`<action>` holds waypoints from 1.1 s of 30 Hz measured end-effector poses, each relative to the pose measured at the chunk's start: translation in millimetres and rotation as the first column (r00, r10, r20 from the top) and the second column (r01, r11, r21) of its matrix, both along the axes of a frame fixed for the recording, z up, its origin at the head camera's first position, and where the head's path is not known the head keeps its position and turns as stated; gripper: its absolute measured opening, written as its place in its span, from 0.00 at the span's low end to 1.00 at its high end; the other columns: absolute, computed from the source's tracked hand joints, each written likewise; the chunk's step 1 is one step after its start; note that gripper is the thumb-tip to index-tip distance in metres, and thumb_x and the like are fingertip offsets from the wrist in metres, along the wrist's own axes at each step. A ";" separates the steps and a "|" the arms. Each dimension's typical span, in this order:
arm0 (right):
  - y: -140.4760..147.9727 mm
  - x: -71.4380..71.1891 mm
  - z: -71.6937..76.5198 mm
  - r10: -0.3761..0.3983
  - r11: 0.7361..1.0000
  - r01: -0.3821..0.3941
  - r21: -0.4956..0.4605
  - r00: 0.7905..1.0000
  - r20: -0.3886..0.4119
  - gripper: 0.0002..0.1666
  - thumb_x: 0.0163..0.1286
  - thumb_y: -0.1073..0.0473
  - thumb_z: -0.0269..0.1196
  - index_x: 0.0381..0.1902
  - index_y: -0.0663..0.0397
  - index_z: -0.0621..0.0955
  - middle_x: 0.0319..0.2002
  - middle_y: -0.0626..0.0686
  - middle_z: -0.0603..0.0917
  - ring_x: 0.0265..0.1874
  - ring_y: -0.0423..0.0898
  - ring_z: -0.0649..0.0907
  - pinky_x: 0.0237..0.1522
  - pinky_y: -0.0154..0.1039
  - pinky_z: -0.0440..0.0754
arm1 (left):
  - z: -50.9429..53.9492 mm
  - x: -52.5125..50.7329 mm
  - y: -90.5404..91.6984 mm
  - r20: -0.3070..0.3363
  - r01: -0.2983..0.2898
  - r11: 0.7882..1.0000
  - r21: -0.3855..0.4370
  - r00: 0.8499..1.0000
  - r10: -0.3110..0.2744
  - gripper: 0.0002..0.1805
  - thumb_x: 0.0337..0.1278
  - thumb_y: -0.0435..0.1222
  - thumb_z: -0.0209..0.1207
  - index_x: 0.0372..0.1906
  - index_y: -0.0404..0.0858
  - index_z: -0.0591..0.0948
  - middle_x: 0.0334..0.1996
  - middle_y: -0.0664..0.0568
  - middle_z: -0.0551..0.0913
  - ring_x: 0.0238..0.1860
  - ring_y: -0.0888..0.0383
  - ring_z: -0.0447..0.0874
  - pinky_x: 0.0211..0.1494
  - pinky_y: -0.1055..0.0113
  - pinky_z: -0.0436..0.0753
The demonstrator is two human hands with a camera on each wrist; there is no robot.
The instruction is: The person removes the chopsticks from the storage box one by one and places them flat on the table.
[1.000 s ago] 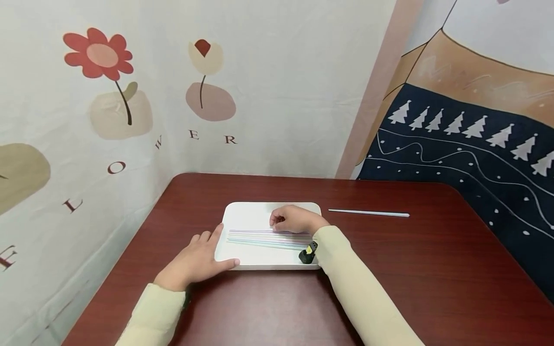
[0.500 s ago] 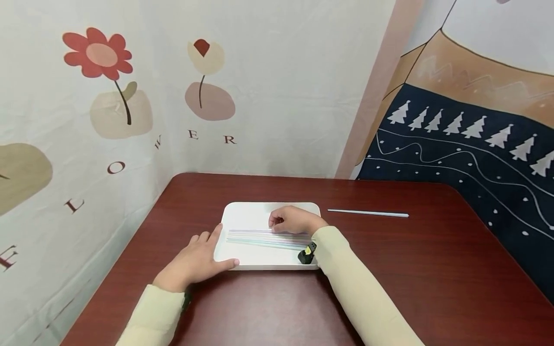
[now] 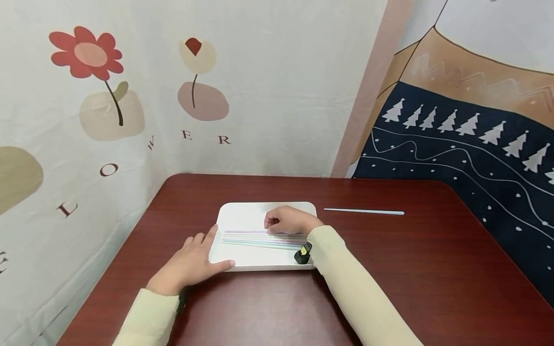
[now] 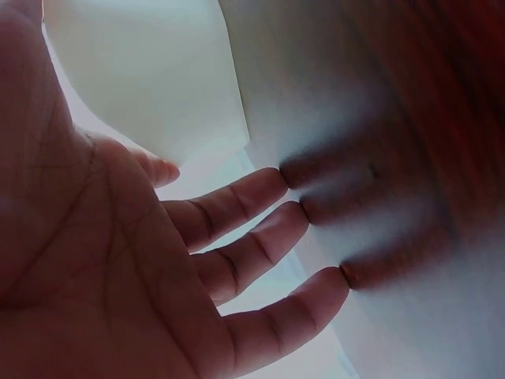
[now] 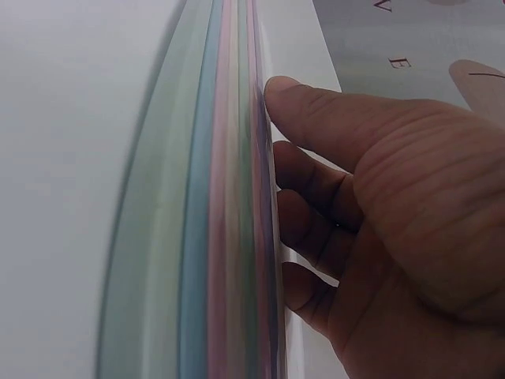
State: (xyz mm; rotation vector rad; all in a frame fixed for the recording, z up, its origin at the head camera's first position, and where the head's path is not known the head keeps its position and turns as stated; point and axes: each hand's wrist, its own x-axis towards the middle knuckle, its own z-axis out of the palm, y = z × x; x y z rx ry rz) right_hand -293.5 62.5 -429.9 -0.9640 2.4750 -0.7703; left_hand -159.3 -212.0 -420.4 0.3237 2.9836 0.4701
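Pastel paper strips (image 3: 246,239) lie side by side on a white tray-like board (image 3: 235,214) with rounded corners. My right hand (image 3: 292,220) reaches over the board, its fingers curled at the far edge of the strips. In the right wrist view, the thumb tip and fingertips meet the outer purple strip (image 5: 269,205); the index fingertip is hidden. My left hand (image 3: 188,266) spreads along the board's left side, with the thumb at its front edge. Its fingertips touch a shiny surface in the left wrist view, the fingers (image 4: 264,237) only slightly bent.
A thin pale strip or bundle (image 3: 363,211) lies on the dark red table (image 3: 389,259), to the right of the board. Printed cloths (image 3: 277,96) hang behind and left of the table. A small black-and-yellow device (image 3: 303,253) sits at the right wrist.
The whole head view has shifted slightly, so everything appears a little further left. Both hands keep their places against the board and strips.
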 end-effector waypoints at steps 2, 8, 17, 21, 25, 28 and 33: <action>-0.2 0.3 0.7 -0.001 1.000 0.001 0.006 1.000 -0.003 0.05 0.70 0.60 0.65 0.34 0.42 0.83 0.28 0.44 0.79 0.30 0.39 0.75 0.38 0.35 0.73 | 0.3 -0.4 0.0 0.004 -0.002 1.000 -0.001 1.000 0.002 0.66 0.46 0.75 0.57 0.77 0.31 0.53 0.59 0.35 0.71 0.57 0.37 0.68 0.54 0.46 0.74; 0.5 2.7 3.4 -0.018 1.000 0.018 0.019 1.000 -0.014 0.07 0.71 0.60 0.63 0.33 0.42 0.83 0.26 0.44 0.77 0.28 0.40 0.75 0.35 0.35 0.73 | -0.5 -1.5 0.8 0.002 -0.004 1.000 -0.006 1.000 0.004 0.66 0.46 0.75 0.57 0.77 0.31 0.54 0.58 0.35 0.72 0.55 0.37 0.68 0.53 0.45 0.75; -0.9 1.4 1.0 -0.025 1.000 0.025 0.019 0.999 -0.035 0.08 0.73 0.61 0.60 0.34 0.43 0.82 0.25 0.44 0.77 0.28 0.39 0.74 0.36 0.35 0.73 | -0.3 0.7 -0.2 -0.002 -0.007 1.000 -0.002 1.000 0.007 0.65 0.46 0.73 0.58 0.77 0.32 0.54 0.58 0.35 0.72 0.56 0.37 0.68 0.54 0.45 0.74; -1.0 0.6 0.0 -0.021 0.999 0.022 0.036 0.999 -0.051 0.10 0.74 0.61 0.59 0.33 0.41 0.82 0.25 0.43 0.77 0.28 0.39 0.75 0.37 0.35 0.73 | -0.4 0.5 0.0 0.001 -0.011 1.000 -0.007 1.000 0.011 0.65 0.46 0.74 0.58 0.77 0.32 0.54 0.59 0.35 0.72 0.57 0.37 0.68 0.54 0.45 0.74; -2.0 1.8 0.4 -0.029 0.999 0.031 0.035 0.998 -0.053 0.10 0.74 0.62 0.58 0.33 0.43 0.82 0.25 0.44 0.76 0.28 0.39 0.74 0.36 0.36 0.73 | -0.4 0.3 0.3 0.003 -0.011 1.000 -0.008 1.000 0.011 0.65 0.46 0.74 0.58 0.77 0.32 0.53 0.59 0.35 0.71 0.56 0.38 0.68 0.53 0.45 0.75; -3.0 2.6 0.6 -0.035 0.999 0.037 0.038 0.997 -0.070 0.10 0.74 0.62 0.58 0.33 0.44 0.81 0.25 0.44 0.76 0.27 0.39 0.74 0.36 0.35 0.73 | -0.5 0.9 0.3 0.002 -0.007 1.000 -0.003 1.000 0.007 0.65 0.46 0.74 0.58 0.77 0.32 0.54 0.58 0.35 0.71 0.56 0.37 0.68 0.54 0.45 0.74; -3.6 3.1 1.3 -0.046 0.998 0.051 0.049 0.993 -0.105 0.10 0.74 0.62 0.59 0.32 0.43 0.80 0.26 0.44 0.77 0.28 0.40 0.74 0.36 0.36 0.73 | -0.4 1.7 0.2 0.005 -0.012 1.000 0.002 1.000 0.012 0.65 0.46 0.74 0.58 0.77 0.32 0.53 0.59 0.35 0.71 0.57 0.37 0.67 0.54 0.45 0.74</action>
